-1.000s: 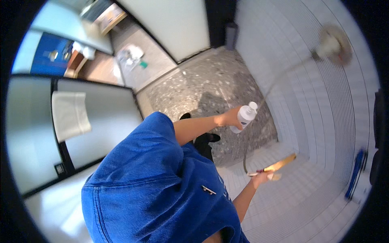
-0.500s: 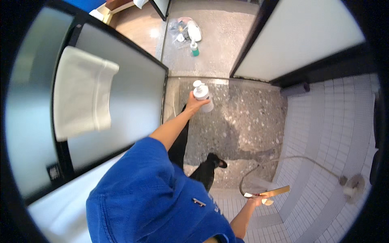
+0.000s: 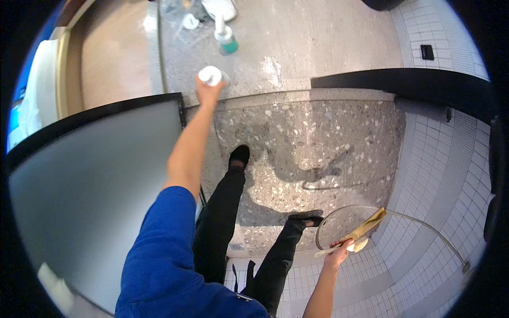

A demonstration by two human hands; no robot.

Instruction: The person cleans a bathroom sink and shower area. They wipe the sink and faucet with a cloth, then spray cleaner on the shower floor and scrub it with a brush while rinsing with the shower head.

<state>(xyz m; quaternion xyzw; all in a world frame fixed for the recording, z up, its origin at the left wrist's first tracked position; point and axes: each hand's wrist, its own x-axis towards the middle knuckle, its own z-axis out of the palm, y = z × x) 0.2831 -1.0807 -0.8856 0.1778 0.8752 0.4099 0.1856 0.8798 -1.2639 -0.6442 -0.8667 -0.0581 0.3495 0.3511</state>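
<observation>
My left hand [image 3: 207, 93] grips a white pump bottle [image 3: 211, 75] at arm's length, over the outer floor just beyond the threshold; whether its base touches down is unclear. Beyond it are a pump bottle with green liquid [image 3: 228, 42], a white object [image 3: 219, 8] and clear plastic [image 3: 183, 26]. At lower right, my right hand [image 3: 338, 252] is closed around a long gold-coloured flat object [image 3: 366, 227] together with pale pieces I cannot make out clearly. A metal shower hose [image 3: 430, 224] loops beside that hand; where its near end goes is hard to tell.
A speckled stone floor [image 3: 302, 138] lies around my feet, with a raised threshold [image 3: 275, 96]. A frosted glass panel [image 3: 95, 196] stands at left, white tiled walls [image 3: 424, 159] at right, a dark frame [image 3: 360, 80] ahead. A wooden floor [image 3: 111, 53] shows beyond.
My left arm has swung forward, carrying the white bottle from over the speckled floor to beyond the threshold. The view has turned toward the doorway. My right hand keeps its hold at lower right.
</observation>
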